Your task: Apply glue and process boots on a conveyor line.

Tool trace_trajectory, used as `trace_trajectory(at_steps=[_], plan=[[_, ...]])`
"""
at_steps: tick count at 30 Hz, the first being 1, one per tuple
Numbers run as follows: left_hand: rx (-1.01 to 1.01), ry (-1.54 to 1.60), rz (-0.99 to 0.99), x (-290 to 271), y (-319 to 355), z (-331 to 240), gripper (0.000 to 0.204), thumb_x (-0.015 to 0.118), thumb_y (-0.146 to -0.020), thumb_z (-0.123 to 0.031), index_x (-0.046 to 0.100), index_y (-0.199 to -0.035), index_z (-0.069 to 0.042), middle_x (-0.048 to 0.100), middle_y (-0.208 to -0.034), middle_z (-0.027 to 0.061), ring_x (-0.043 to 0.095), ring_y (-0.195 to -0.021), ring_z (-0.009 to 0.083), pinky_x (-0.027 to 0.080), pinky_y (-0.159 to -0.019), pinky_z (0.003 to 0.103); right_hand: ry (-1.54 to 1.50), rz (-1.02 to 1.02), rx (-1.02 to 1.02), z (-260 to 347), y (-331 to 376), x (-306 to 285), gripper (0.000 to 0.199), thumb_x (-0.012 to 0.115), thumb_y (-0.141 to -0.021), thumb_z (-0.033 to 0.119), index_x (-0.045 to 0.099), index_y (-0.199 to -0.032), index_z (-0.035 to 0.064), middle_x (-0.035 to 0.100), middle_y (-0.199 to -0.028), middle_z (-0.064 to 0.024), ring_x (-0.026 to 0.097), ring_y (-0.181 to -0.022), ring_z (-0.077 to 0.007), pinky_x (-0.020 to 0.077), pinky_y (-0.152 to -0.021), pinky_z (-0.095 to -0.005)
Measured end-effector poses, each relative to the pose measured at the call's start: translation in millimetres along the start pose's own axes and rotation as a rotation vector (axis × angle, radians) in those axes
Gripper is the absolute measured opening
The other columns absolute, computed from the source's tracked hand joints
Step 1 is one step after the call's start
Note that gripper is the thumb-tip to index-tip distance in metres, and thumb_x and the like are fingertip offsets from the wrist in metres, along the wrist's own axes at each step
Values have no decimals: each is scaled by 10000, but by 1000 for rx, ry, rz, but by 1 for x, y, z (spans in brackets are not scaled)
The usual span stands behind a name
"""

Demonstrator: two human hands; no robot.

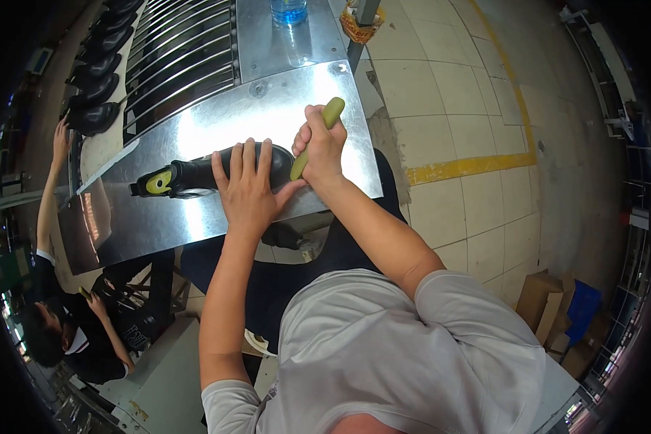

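Note:
A black boot [189, 173] lies lengthwise across the shiny metal tabletop, with its yellow-green lined opening to the left and its rounded toe to the right. My left hand [249, 181] holds it from above, fingers spread across to the far side and thumb stretched toward the toe. In my closed right hand [322, 148] is an olive-green stick with rounded ends [333, 110]. Its lower end is beside the toe and looks to touch it, or nearly so. My left palm hides the middle of the boot.
A metal roller conveyor [181, 50] adjoins the table [145, 228]. Several black shoes [94, 118] stand in a row at far left, where a co-worker's hand [61, 141] reaches. A clear bottle with blue liquid [289, 10] and a wicker basket [359, 27] are at the back.

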State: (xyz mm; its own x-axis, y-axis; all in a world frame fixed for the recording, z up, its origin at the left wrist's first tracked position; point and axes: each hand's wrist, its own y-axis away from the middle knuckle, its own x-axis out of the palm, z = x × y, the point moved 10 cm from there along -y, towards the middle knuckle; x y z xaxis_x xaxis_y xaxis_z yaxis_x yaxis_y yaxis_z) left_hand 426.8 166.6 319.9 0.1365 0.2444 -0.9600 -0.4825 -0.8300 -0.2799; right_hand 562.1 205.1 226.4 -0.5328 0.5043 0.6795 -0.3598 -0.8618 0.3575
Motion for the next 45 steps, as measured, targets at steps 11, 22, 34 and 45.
trace_trajectory(at_steps=[11,22,34,45], plan=[[-53,-76,-324,9,7,11,693,668,-836,-721,741,-1161,-114,720,-1211,74,636,-1168,211,275,-1145,464,271,74,93,-13,-28,28,134,654,-988,167,540,-987,97,446,-624,22,420,-467,-90,358,-431,-267],[-84,-53,-431,2,2,25,510,724,-831,-616,784,-1043,-156,758,-1087,-22,678,-1029,144,274,-1146,424,336,276,136,-48,-63,94,224,726,-945,196,524,-996,115,438,-625,44,393,-449,-66,315,-410,-245],[-13,604,-414,-35,40,21,163,773,-853,-220,756,-960,-99,742,-1012,79,697,-984,219,454,-1037,431,235,441,119,-72,-58,76,228,713,-978,251,534,-1022,118,433,-583,28,422,-419,-93,350,-378,-261],[-657,1211,-600,-25,91,180,886,876,-809,-217,388,-1543,-123,463,-1510,105,435,-1437,291,377,-1148,439,205,404,96,-41,-71,91,229,720,-970,262,549,-1015,116,433,-578,11,442,-421,-111,360,-372,-262]])
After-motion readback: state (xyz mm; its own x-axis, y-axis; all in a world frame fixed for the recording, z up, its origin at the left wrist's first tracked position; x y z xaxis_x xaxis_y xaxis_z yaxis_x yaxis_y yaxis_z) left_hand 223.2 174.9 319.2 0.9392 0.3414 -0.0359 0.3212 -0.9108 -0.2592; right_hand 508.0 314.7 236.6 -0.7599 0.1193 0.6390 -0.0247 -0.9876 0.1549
